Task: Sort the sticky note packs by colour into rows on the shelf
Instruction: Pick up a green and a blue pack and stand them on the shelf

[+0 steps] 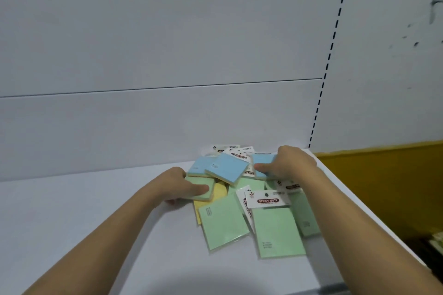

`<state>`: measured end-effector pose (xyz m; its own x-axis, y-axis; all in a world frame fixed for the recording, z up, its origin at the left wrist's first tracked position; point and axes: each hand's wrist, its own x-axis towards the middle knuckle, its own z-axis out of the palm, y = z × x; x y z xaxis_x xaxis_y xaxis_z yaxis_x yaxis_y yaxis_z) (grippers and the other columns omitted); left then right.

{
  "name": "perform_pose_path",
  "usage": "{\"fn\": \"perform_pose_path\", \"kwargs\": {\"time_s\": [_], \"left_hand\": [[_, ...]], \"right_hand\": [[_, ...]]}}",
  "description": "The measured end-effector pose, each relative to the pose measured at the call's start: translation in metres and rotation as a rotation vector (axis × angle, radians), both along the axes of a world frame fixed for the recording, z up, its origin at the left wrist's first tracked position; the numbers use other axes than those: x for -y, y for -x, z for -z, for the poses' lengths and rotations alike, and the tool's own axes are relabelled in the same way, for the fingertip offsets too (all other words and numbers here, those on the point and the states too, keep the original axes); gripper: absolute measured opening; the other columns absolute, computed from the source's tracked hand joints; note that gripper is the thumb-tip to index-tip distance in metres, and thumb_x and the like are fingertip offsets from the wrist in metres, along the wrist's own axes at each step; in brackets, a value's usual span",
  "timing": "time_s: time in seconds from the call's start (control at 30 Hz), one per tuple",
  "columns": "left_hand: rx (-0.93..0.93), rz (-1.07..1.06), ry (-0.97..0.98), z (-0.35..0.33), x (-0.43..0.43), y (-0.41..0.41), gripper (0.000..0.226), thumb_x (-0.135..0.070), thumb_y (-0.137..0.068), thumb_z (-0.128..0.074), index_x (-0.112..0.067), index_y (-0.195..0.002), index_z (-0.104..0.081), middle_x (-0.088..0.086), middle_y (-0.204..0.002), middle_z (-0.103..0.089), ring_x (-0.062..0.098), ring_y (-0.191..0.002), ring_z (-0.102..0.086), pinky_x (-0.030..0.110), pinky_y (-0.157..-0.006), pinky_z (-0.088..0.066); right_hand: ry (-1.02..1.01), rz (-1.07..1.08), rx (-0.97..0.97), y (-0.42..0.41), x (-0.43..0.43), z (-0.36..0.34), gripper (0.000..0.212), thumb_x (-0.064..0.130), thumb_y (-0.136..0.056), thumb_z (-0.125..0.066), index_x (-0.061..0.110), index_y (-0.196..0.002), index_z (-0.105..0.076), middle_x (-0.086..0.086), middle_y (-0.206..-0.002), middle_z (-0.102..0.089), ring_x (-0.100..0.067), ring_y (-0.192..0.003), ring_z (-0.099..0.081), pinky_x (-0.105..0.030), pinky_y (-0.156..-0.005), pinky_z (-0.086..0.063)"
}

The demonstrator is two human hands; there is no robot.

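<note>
A loose pile of sticky note packs lies on the white shelf (pixel 96 211) near its right end. Green packs (pixel 224 226) with white "STICKY NOTE" header cards (pixel 267 200) fill the front. Blue packs (pixel 227 170) lie at the back, and a yellow pack (pixel 219 193) shows partly underneath. My left hand (pixel 184 184) grips a green pack (pixel 203 190) at the pile's left side, thumb on top. My right hand (pixel 290 165) holds a blue pack (pixel 262 163) at the pile's back right.
The shelf's white back panel (pixel 167 55) rises right behind the pile. A slotted upright (pixel 328 60) stands at the right. The shelf's right edge (pixel 354 203) drops off beside a yellow wall (pixel 383 179). Bare shelf surface stretches to the left.
</note>
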<state>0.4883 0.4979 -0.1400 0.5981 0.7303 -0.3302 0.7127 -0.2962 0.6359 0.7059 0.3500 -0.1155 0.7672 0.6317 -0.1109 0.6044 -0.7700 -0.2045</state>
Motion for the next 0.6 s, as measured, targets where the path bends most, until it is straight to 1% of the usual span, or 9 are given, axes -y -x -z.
{"fn": "perform_pose_path", "kwargs": {"time_s": [0.13, 0.27, 0.37, 0.4, 0.47, 0.5, 0.53, 0.57, 0.6], "left_hand": [[0.142, -0.016, 0.164, -0.001, -0.004, 0.001, 0.036, -0.036, -0.077, -0.076, -0.004, -0.087, -0.063, 0.013, -0.072, -0.064, 0.023, -0.059, -0.049, 0.027, -0.052, -0.043], [0.164, -0.039, 0.183, -0.006, -0.008, 0.001, 0.028, -0.018, -0.092, -0.051, 0.006, -0.093, -0.065, 0.019, -0.073, -0.07, 0.022, -0.057, -0.057, 0.029, -0.051, -0.047], [0.181, -0.049, 0.22, -0.008, -0.015, 0.005, 0.028, -0.011, -0.09, -0.047, 0.011, -0.097, -0.063, 0.026, -0.081, -0.071, 0.028, -0.062, -0.06, 0.027, -0.044, -0.043], [0.194, -0.064, 0.216, -0.01, -0.018, 0.007, 0.025, -0.01, -0.089, -0.049, 0.01, -0.096, -0.063, 0.025, -0.081, -0.071, 0.028, -0.062, -0.058, 0.026, -0.044, -0.041], [0.225, -0.102, 0.181, -0.015, -0.025, 0.01, 0.018, -0.01, -0.087, -0.054, 0.004, -0.095, -0.062, 0.018, -0.08, -0.069, 0.024, -0.061, -0.058, 0.026, -0.046, -0.039], [0.236, -0.114, 0.15, -0.019, -0.027, 0.011, 0.014, -0.011, -0.086, -0.056, 0.0, -0.093, -0.062, 0.016, -0.08, -0.068, 0.021, -0.059, -0.059, 0.026, -0.047, -0.039], [0.241, -0.121, 0.107, -0.023, -0.03, 0.012, 0.009, -0.011, -0.086, -0.056, -0.003, -0.09, -0.06, 0.014, -0.079, -0.068, 0.019, -0.056, -0.061, 0.026, -0.049, -0.039], [0.242, -0.129, 0.057, -0.027, -0.032, 0.014, 0.005, -0.011, -0.087, -0.056, -0.007, -0.085, -0.057, 0.013, -0.076, -0.068, 0.018, -0.054, -0.062, 0.025, -0.05, -0.038], [0.243, -0.141, 0.009, -0.031, -0.035, 0.015, 0.005, -0.011, -0.087, -0.056, -0.01, -0.082, -0.054, 0.011, -0.075, -0.067, 0.017, -0.052, -0.062, 0.024, -0.05, -0.038]], "right_hand": [[-0.038, 0.041, -0.047, -0.01, 0.001, 0.0, 0.061, 0.073, -0.069, -0.063, 0.016, -0.081, -0.046, 0.001, -0.079, -0.058, -0.017, -0.074, -0.057, -0.03, -0.063, -0.045], [-0.073, 0.074, -0.065, -0.011, 0.003, 0.0, 0.061, 0.07, -0.068, -0.068, 0.014, -0.074, -0.043, 0.0, -0.075, -0.056, -0.015, -0.067, -0.053, -0.029, -0.062, -0.044], [-0.084, 0.076, -0.102, -0.013, 0.002, -0.004, 0.062, 0.065, -0.068, -0.072, 0.01, -0.087, -0.05, -0.002, -0.08, -0.058, -0.016, -0.069, -0.054, -0.029, -0.063, -0.044], [-0.091, 0.07, -0.125, -0.014, 0.002, -0.006, 0.063, 0.061, -0.068, -0.074, 0.009, -0.097, -0.053, -0.004, -0.088, -0.061, -0.018, -0.076, -0.056, -0.03, -0.068, -0.046], [-0.121, 0.069, -0.173, -0.018, 0.002, -0.012, 0.069, 0.051, -0.071, -0.077, 0.006, -0.118, -0.052, -0.01, -0.112, -0.062, -0.025, -0.098, -0.058, -0.034, -0.082, -0.048], [-0.144, 0.073, -0.201, -0.02, 0.003, -0.014, 0.071, 0.045, -0.073, -0.078, 0.004, -0.124, -0.051, -0.012, -0.12, -0.06, -0.028, -0.106, -0.057, -0.035, -0.088, -0.047], [-0.169, 0.079, -0.235, -0.024, 0.004, -0.016, 0.07, 0.04, -0.074, -0.079, 0.002, -0.125, -0.052, -0.013, -0.121, -0.06, -0.029, -0.106, -0.057, -0.036, -0.09, -0.048], [-0.192, 0.084, -0.269, -0.027, 0.005, -0.018, 0.068, 0.037, -0.074, -0.08, 0.0, -0.123, -0.053, -0.014, -0.119, -0.062, -0.029, -0.101, -0.058, -0.036, -0.086, -0.05], [-0.205, 0.086, -0.304, -0.031, 0.006, -0.021, 0.065, 0.035, -0.072, -0.082, -0.002, -0.119, -0.056, -0.015, -0.113, -0.064, -0.027, -0.09, -0.058, -0.035, -0.078, -0.051]]}}
